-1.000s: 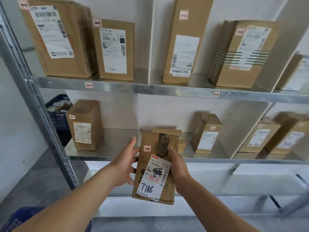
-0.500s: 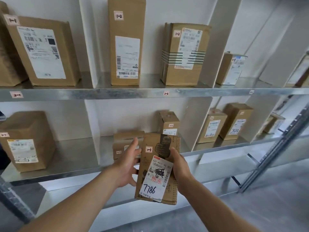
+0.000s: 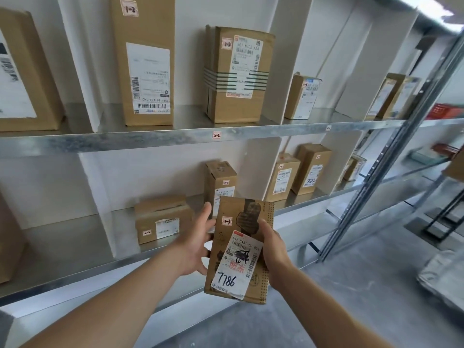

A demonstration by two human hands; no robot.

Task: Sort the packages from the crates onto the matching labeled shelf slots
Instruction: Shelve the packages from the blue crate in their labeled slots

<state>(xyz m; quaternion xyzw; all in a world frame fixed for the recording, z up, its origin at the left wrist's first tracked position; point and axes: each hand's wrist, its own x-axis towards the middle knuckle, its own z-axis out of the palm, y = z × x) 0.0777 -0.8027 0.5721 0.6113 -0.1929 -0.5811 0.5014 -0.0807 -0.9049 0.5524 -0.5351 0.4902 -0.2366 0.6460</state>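
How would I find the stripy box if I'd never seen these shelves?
Start at the upper grey metal shelf. Look just right of the tall brown cardboard box standing on it. The squat brown cardboard box there is the only one with dark stripes banded around its middle.

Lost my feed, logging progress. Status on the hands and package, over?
Right hand grips flat brown cardboard package with white 7786 label; left hand steadies its left edge. Not shelved yet. Nothing in the way.
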